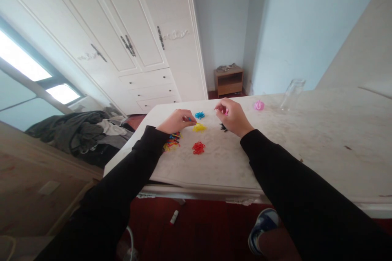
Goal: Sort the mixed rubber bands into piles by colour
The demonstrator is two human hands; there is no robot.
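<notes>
The left hand [180,121] is over the left part of the pale, smudged table [284,142], its thumb and fingers drawn together with a small blue strip [190,119] showing between them. Its fingertips are just beside a loose yellow pile of thin bands [199,127]. A mixed multicoloured pile of thin bands [172,142] lies by its wrist, toward the table's left edge. A blue pile of thin bands [199,115] sits nearer the far edge, and a red pile of thin bands [199,147] nearer the near edge.

The right hand [230,115] is curled, thumb and forefinger close together; whether they pinch anything I cannot tell. It partly hides pink bands [226,111] and a black pile of thin bands [223,127]. Farther right, near the far edge, are a rounded pink object [259,105] and a clear glass vessel [293,94].
</notes>
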